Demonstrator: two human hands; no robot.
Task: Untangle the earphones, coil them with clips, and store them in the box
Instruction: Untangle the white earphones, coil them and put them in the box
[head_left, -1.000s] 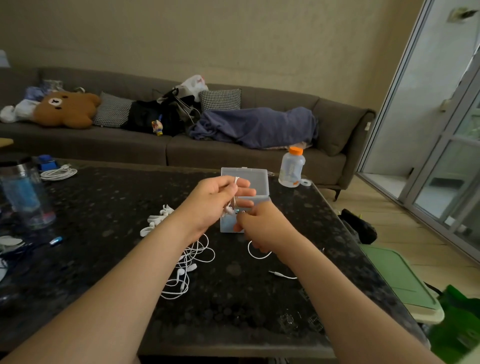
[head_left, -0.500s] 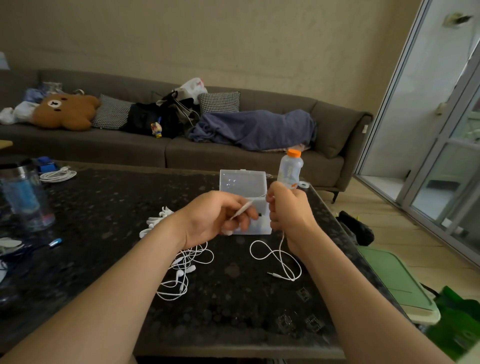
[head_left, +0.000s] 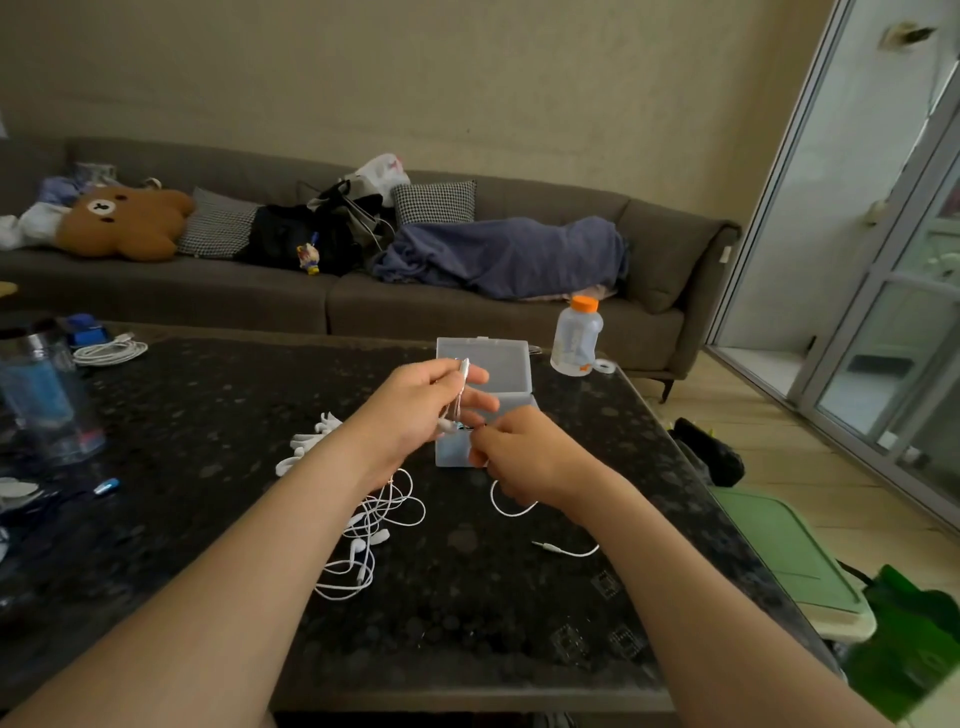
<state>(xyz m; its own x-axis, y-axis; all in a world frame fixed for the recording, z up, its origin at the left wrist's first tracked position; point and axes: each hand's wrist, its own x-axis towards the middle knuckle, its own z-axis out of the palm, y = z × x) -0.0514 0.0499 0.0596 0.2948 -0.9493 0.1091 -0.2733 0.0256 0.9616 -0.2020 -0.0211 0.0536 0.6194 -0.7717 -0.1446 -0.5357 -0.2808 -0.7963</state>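
One cord (head_left: 464, 371), one box (head_left: 500, 364).
My left hand (head_left: 415, 410) and right hand (head_left: 524, 457) pinch thin white cord; box clear plastic, rectangular.

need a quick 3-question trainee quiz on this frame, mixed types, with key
1. Multiple choice: where does the clear bottle with the orange cap stand relative to the clear plastic box? A) on its left B) on its right C) inside it
2. True or false: the box's lid is shut.
3. Short answer: which hand pinches the top of the folded white earphone cable?
Key: 1 B; 2 false; 3 the left hand; the right hand grips it lower down.
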